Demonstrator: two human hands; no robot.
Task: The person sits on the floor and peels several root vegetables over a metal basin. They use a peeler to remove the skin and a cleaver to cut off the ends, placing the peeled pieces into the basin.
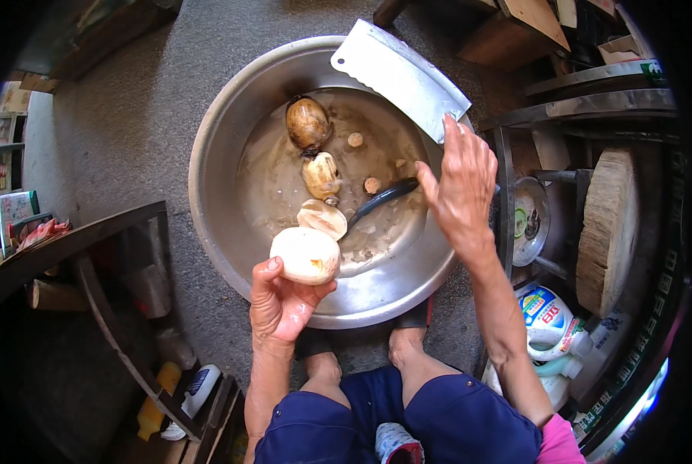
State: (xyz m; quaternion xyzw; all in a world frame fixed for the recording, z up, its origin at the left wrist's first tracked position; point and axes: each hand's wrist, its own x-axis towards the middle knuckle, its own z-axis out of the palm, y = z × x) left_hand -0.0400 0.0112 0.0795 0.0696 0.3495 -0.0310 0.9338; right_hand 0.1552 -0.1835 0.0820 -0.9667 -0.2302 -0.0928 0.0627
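Note:
My left hand (284, 305) is closed around a thick, pale peeled piece of lotus root (305, 257) above the near rim of a wide metal basin (234, 116). My right hand (463, 182) is over the basin's right rim, fingers stretched and thumb apart. Its fingertips are by the lower end of a cleaver (400, 73) lying across the far right rim; the handle is hidden. Below the thumb, a black hose (384, 203) dips into shallow, cloudy water. Inside lie a brown lotus root segment (308, 124), a paler one (322, 175) and a cut pale piece (322, 218).
Small round brown bits (372, 185) sit in the basin. At right are a metal rack (586, 104), a round wooden board (605, 232), a metal bowl (530, 251) and detergent bottles (545, 321). A dark wooden stand (98, 243) with a yellow bottle (158, 398) is at left.

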